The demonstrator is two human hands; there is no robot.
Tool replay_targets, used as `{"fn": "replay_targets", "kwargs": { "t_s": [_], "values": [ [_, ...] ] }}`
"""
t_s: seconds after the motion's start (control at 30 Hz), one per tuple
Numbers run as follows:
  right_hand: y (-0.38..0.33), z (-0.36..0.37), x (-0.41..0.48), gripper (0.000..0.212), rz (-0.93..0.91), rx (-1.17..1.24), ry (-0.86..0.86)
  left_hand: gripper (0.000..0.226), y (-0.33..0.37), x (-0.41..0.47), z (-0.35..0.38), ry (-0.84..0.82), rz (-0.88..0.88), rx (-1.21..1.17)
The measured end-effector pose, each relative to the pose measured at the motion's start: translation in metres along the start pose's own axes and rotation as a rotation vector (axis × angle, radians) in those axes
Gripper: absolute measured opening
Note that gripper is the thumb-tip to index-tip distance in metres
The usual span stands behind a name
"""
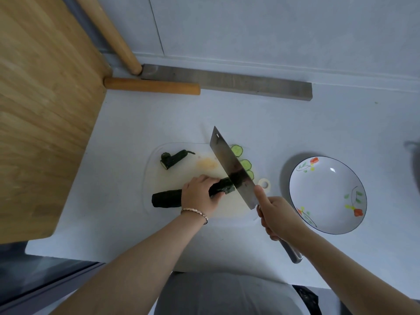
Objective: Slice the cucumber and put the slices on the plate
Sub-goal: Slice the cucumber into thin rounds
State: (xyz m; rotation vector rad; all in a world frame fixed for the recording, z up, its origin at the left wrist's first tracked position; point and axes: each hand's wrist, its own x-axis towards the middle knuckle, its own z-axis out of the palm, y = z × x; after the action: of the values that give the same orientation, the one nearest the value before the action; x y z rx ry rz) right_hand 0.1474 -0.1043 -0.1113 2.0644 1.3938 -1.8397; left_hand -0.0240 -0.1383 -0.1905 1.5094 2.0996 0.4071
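Sketchy bit imo: the cucumber (167, 197) could roll on the white cutting board (172, 180), and the left hand (200, 193) curled round it has its fingertips just beside the cleaver (231, 167), so one slip nicks a finger. It's dark green, bumpy, and mostly uncut. Pale slices (245, 164) lie behind the blade. The right hand (278, 215) grips the handle, and the plate (327, 194) has none yet.

Soft dim daylight, faint shadows, wide-angle edge distortion, slight blur

Bracelet (195, 212) on left wrist, grey garment (222, 294) below.
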Motion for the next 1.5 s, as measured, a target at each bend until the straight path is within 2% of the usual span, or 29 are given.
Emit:
{"fn": "replay_targets", "kwargs": {
  "t_s": [0.23, 0.53, 0.87, 1.33, 1.5],
  "values": [
    [0.016, 0.004, -0.003, 0.058, 0.040, -0.011, 0.009, 0.031, 0.001, 0.001, 0.000, -0.017, 0.004, -0.004],
    [0.028, 0.029, 0.025, 0.056, -0.071, -0.115, 0.124, 0.031, 0.000, 0.002, -0.002, 0.002, 0.024, -0.033],
    [0.012, 0.010, 0.007, 0.056, -0.063, 0.090, 0.018, 0.030, 0.002, 0.003, -0.002, -0.025, -0.028, -0.008],
    [0.028, 0.014, 0.008, 0.056, -0.006, 0.033, 0.029, 0.026, 0.002, 0.003, -0.002, -0.010, -0.015, -0.047],
    [0.030, 0.030, 0.026, 0.058, -0.090, -0.070, 0.099, 0.025, 0.003, 0.000, -0.001, 0.028, -0.035, -0.031]
  ]
}}
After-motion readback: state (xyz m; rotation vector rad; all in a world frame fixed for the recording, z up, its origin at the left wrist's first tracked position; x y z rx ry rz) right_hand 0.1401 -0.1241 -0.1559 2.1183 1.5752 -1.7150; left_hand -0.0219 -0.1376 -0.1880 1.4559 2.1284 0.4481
